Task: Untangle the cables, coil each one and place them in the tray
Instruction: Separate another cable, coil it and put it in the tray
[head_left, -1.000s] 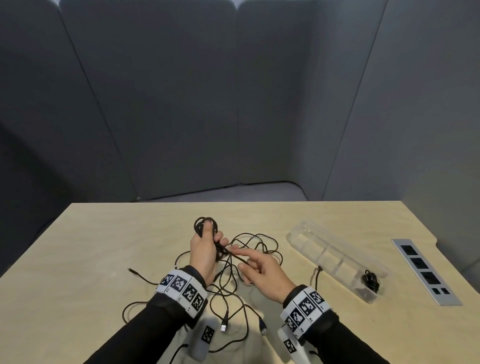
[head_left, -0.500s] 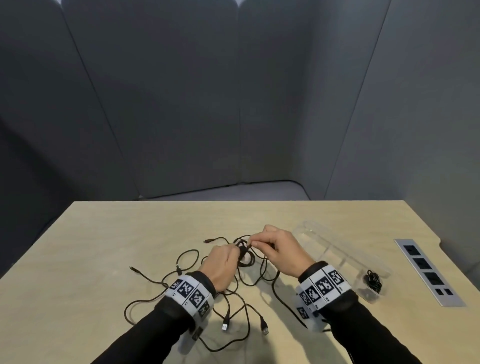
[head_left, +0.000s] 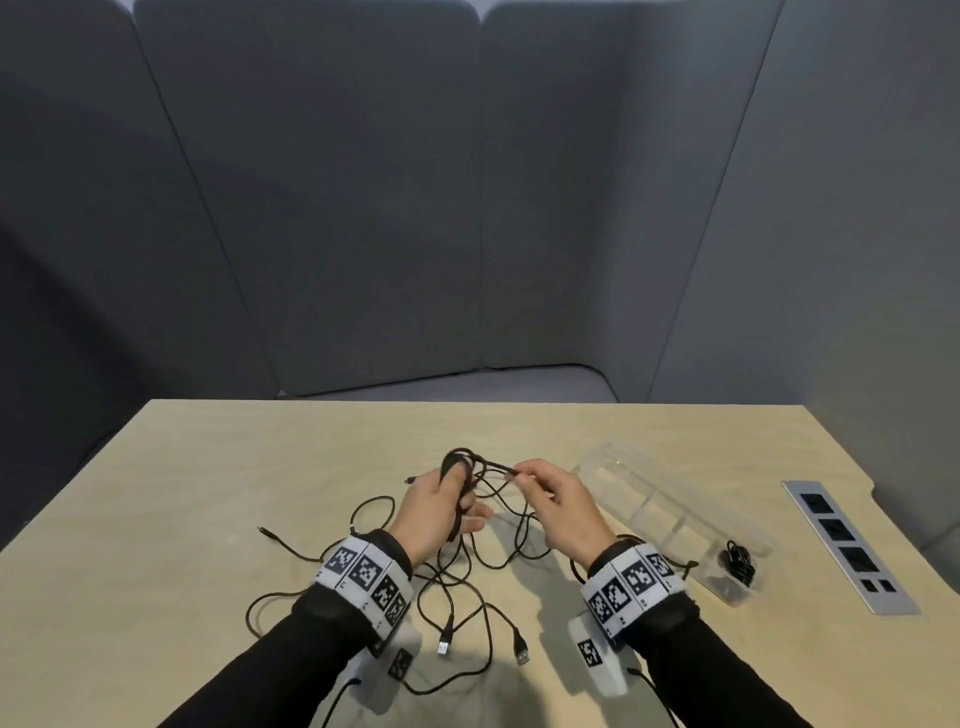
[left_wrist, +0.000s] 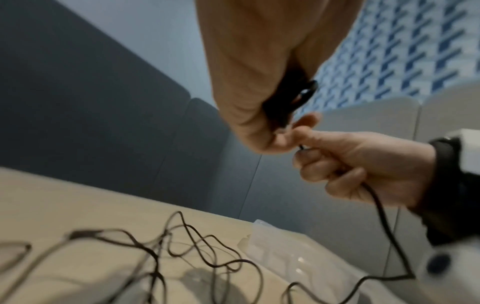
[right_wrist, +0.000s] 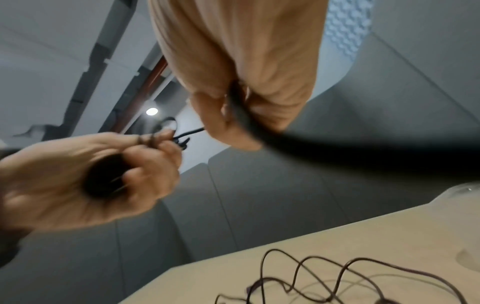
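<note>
Above the table's middle my left hand (head_left: 441, 506) grips a small coil of black cable (head_left: 457, 465), its loops wound round the fingers. My right hand (head_left: 545, 491) pinches the free strand of that cable (head_left: 498, 466) just right of the coil. In the left wrist view the right hand (left_wrist: 345, 162) holds the strand (left_wrist: 384, 222), which runs down to the table. The right wrist view shows the left hand (right_wrist: 85, 174) with a blurred dark coil (right_wrist: 103, 176) in its palm. A tangle of black cables (head_left: 457, 587) lies under both wrists. The clear tray (head_left: 670, 512) stands at the right.
One coiled black cable (head_left: 737, 562) lies in the tray's near end. Two USB plugs (head_left: 444, 644) (head_left: 522, 656) lie near the table's front edge. A grey socket strip (head_left: 847, 545) is set into the table at the far right. Grey padded panels surround the table.
Both hands have moved apart again, the right hand pulling the strand to the right. The coil's loops have risen above the left hand's fingers.
</note>
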